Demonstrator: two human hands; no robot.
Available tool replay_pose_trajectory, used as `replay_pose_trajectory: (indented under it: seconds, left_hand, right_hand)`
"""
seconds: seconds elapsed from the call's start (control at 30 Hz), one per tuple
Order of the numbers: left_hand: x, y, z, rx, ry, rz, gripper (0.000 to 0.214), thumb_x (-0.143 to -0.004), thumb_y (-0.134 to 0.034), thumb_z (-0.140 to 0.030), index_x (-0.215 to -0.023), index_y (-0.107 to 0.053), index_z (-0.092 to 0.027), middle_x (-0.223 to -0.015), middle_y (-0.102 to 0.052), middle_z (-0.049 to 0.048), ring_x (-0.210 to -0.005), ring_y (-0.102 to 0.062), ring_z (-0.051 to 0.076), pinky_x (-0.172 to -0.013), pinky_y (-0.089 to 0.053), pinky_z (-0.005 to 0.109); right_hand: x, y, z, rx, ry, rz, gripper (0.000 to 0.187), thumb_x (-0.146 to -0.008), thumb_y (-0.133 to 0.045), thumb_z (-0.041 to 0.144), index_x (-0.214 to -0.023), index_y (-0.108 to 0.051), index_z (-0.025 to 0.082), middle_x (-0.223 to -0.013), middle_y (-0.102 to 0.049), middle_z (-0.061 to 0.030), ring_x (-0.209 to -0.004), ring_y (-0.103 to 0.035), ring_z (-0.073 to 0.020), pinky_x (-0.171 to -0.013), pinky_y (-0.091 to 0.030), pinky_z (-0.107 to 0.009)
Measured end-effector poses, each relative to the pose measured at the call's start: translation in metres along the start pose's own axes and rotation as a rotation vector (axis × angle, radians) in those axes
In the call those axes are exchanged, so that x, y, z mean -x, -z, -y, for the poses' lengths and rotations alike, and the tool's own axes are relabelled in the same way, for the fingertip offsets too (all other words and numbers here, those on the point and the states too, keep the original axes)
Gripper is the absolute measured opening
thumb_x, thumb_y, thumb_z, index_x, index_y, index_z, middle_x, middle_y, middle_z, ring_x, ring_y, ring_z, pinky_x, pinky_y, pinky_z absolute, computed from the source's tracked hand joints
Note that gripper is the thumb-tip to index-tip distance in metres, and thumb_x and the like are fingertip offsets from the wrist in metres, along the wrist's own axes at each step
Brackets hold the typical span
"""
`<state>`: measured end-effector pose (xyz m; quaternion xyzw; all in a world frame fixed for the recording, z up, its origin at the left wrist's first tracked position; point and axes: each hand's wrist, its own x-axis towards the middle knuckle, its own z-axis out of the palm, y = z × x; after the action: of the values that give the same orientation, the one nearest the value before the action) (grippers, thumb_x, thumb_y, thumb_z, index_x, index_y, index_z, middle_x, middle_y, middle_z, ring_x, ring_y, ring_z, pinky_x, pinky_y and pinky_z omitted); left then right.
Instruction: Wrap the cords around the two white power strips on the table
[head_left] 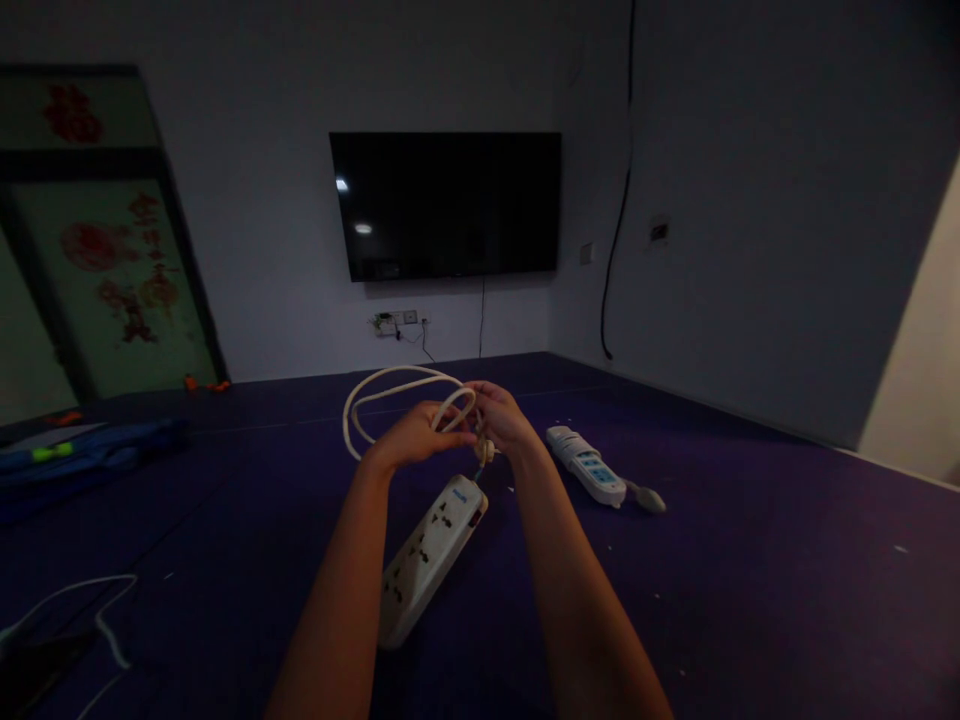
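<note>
A white power strip (429, 560) with several sockets and a small dark switch lies on the purple surface between my forearms. Its off-white cord (349, 420) rises in loose loops above the strip's far end. My left hand (420, 435) pinches the cord from the left, thumb pointing right. Close against it, my right hand (501, 415) grips the cord too, fingers curled around a small loop. A pale part, perhaps the plug (487, 452), shows just under the right hand; fingers hide some of the cord there.
A second power strip (592, 468), with blue sockets and its cord wound round it, lies to the right. Dark blue cloth (112, 448) is at the left, and a thin white cable (112, 635) at lower left. A television (450, 205) hangs on the far wall.
</note>
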<state>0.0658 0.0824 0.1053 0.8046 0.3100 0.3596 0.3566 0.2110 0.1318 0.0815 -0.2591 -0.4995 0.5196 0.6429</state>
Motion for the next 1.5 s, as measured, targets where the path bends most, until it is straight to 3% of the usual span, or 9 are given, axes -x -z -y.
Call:
replay_pose_trajectory:
  seconds: [0.13,0.33,0.5,0.6,0.87,1.03,1.2,1.37,1.5]
  left_hand:
    - [-0.006,-0.011,-0.008,0.151,-0.067,-0.158,0.027,-0.074,-0.061,-0.042,-0.069,-0.053,-0.017,-0.048,-0.044,-0.0074,-0.037,-0.033,0.005,-0.039,-0.023,0.019]
    - [-0.018,-0.016,-0.002,0.181,-0.242,-0.508,0.030,-0.077,-0.057,-0.047,-0.077,-0.052,-0.018,-0.063,-0.054,-0.0022,-0.056,-0.053,0.011,-0.057,-0.042,0.022]
    - [-0.022,-0.011,0.007,0.106,-0.355,-0.742,0.033,-0.076,-0.059,-0.049,-0.091,-0.050,-0.020,-0.101,-0.056,0.0053,-0.087,-0.056,0.014,-0.081,-0.043,0.027]
    - [-0.021,-0.006,0.013,0.077,-0.312,-0.816,0.047,-0.074,-0.058,-0.055,-0.106,-0.047,-0.022,-0.107,-0.051,0.0058,-0.094,-0.054,0.016,-0.086,-0.042,0.030]
    - [-0.021,-0.001,0.016,0.052,-0.193,-0.837,0.054,-0.079,-0.046,-0.062,-0.111,-0.045,-0.019,-0.120,-0.047,0.0118,-0.114,-0.046,0.023,-0.096,-0.035,0.035]
    - [-0.017,0.006,0.006,-0.249,-0.166,-0.871,0.054,-0.070,-0.064,-0.050,-0.109,-0.047,-0.018,-0.118,-0.051,0.0134,-0.120,-0.043,0.028,-0.101,-0.031,0.042]
    - [0.005,0.035,0.001,-0.517,-0.052,-0.872,0.085,-0.050,-0.079,-0.044,-0.122,-0.043,-0.017,-0.131,-0.046,0.0176,-0.128,-0.035,0.033,-0.103,-0.026,0.046]
    - [0.023,0.059,0.018,-0.473,0.310,-0.527,0.054,-0.042,-0.082,-0.040,-0.087,-0.062,-0.017,-0.085,-0.067,0.0091,-0.087,-0.062,0.028,-0.074,-0.044,0.034]
    - [0.026,0.069,0.036,-0.362,0.387,-0.584,0.031,-0.048,-0.079,-0.036,-0.064,-0.060,-0.017,-0.057,-0.060,0.0013,-0.061,-0.059,0.020,-0.055,-0.038,0.026]
  right_hand:
    - [0.000,-0.008,-0.006,-0.004,0.005,0.105,0.024,-0.058,-0.072,0.028,-0.070,-0.055,0.017,-0.051,-0.053,0.0049,-0.043,-0.046,-0.0076,-0.044,-0.034,-0.020]
    - [0.001,-0.026,-0.010,-0.080,0.028,0.198,0.016,-0.069,-0.065,0.032,-0.068,-0.056,0.019,-0.045,-0.045,0.0068,-0.040,-0.040,-0.0066,-0.044,-0.033,-0.019]
    - [0.007,-0.029,-0.007,-0.110,-0.044,0.388,0.043,-0.073,-0.060,0.056,-0.094,-0.062,0.018,-0.070,-0.063,-0.0019,-0.065,-0.058,-0.0147,-0.062,-0.046,-0.025]
    - [0.010,-0.025,-0.008,-0.008,0.022,0.517,0.054,-0.061,-0.076,0.046,-0.105,-0.061,0.018,-0.079,-0.066,-0.0018,-0.074,-0.060,-0.0150,-0.071,-0.047,-0.025]
    - [0.005,-0.025,-0.018,0.146,0.149,0.502,0.058,-0.053,-0.078,0.020,-0.108,-0.060,0.018,-0.072,-0.062,0.0029,-0.066,-0.057,-0.0101,-0.064,-0.046,-0.021]
    - [0.005,-0.031,-0.020,0.302,0.210,0.434,0.026,-0.061,-0.071,0.027,-0.084,-0.066,0.015,-0.061,-0.058,0.0036,-0.061,-0.053,-0.0114,-0.061,-0.042,-0.023]
    - [0.002,-0.030,-0.021,0.355,0.261,0.309,0.019,-0.062,-0.070,0.032,-0.072,-0.066,0.016,-0.061,-0.057,0.0034,-0.062,-0.051,-0.0116,-0.061,-0.039,-0.022]
    - [0.000,-0.027,-0.026,0.247,0.252,0.211,0.026,-0.060,-0.072,0.036,-0.076,-0.067,0.017,-0.067,-0.060,0.0016,-0.069,-0.054,-0.0137,-0.064,-0.040,-0.024]
    - [-0.001,-0.023,-0.023,0.098,0.160,0.133,0.038,-0.054,-0.075,0.037,-0.085,-0.065,0.017,-0.069,-0.061,0.0017,-0.063,-0.052,-0.0112,-0.059,-0.038,-0.022]
